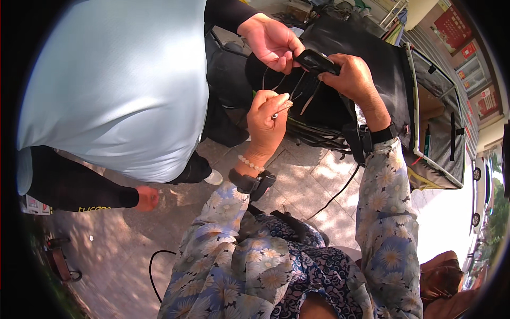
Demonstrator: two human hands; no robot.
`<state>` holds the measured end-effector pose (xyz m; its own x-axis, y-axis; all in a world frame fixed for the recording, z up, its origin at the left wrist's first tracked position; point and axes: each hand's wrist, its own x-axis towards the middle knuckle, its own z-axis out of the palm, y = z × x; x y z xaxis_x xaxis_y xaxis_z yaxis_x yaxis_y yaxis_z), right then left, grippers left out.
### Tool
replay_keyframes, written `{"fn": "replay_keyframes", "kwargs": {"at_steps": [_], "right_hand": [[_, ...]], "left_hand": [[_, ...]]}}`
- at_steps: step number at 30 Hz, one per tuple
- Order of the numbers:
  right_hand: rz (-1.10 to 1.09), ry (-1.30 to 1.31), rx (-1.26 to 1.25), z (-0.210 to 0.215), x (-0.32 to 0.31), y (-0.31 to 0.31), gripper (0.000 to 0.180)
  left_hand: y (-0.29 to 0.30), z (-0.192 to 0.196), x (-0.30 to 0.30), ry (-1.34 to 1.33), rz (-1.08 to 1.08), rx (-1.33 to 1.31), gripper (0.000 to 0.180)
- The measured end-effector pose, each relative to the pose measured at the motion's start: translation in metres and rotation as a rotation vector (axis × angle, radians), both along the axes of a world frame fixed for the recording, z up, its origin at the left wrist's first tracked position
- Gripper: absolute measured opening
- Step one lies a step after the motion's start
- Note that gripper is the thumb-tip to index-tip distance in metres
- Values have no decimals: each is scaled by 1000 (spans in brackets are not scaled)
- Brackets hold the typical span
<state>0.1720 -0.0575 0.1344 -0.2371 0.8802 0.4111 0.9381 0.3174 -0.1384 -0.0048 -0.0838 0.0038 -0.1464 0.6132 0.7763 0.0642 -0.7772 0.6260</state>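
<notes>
My right hand point(350, 77) is closed around one end of a glossy black oblong object point(317, 61). Another person's hand point(273, 45) reaches in from the upper left, its fingertips at the other end of that object. Thin cords point(312, 97) hang below it over a dark opening. My left hand point(268, 119) is raised lower and to the left, thumb and fingers pinched together. A thin, small piece shows at its fingertips, too small to name. A ring and a beaded bracelet point(251, 162) are on this hand and wrist.
The other person, in a pale blue top point(117, 80), stands close on my left. A black fabric-covered cart point(366, 42) with a framed side panel point(435, 117) fills the upper right. A black cable point(340, 191) runs over the paving point(127, 234). Another person's arm point(441, 282) is at the lower right.
</notes>
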Motion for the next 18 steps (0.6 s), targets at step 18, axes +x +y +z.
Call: {"fn": "replay_keyframes", "kwargs": {"at_steps": [18], "right_hand": [[-17, -5, -116, 4, 0, -5, 34]], "left_hand": [[-10, 8, -5, 30, -587, -77, 3]]}}
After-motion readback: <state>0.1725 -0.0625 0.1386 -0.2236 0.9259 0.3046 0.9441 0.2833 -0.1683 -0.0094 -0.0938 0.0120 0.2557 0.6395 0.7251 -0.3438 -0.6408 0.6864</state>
